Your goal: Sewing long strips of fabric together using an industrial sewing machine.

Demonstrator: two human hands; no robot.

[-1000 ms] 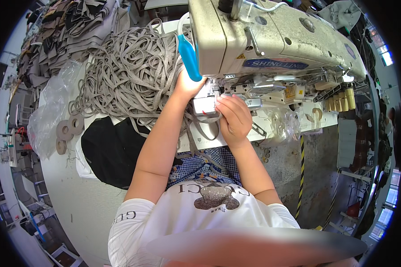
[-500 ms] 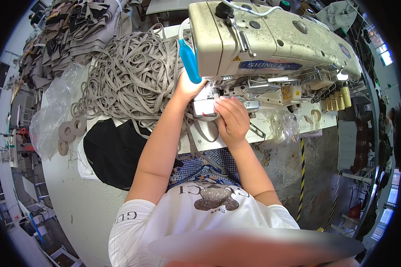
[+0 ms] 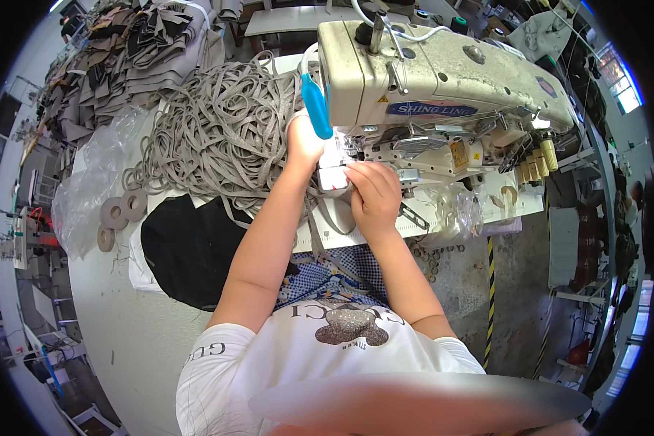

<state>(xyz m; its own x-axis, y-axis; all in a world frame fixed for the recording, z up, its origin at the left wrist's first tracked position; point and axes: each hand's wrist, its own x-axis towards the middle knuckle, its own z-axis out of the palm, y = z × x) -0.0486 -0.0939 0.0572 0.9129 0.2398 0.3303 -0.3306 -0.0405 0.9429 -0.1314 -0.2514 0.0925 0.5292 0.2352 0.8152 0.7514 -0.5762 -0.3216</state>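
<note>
A cream sewing machine [image 3: 414, 80] stands in front of me, with a blue lamp sleeve [image 3: 315, 107] hanging at its left end. My left hand [image 3: 304, 144] reaches in beside the needle area; its fingers are hidden behind the sleeve and washed out by bright light. At the front right of the small white sewing bed [image 3: 333, 179], my right hand [image 3: 376, 195] has its fingers bent together on a grey strap [image 3: 336, 218]. That strap loops down below the bed toward my lap. The stitching point is too small to make out.
A big heap of grey strap [image 3: 218, 123] lies left of the machine. Nearer are black cloth [image 3: 185, 251] and several tape rolls [image 3: 112, 212], beside a clear plastic bag [image 3: 87, 196]. Stacked fabric pieces [image 3: 134, 58] rise at the far left; thread cones [image 3: 538, 166] sit right.
The machine and table sit slightly shifted in the picture, as the view has turned a little. My left hand looks slightly more drawn back from the lamp sleeve; my right hand stays at the bed.
</note>
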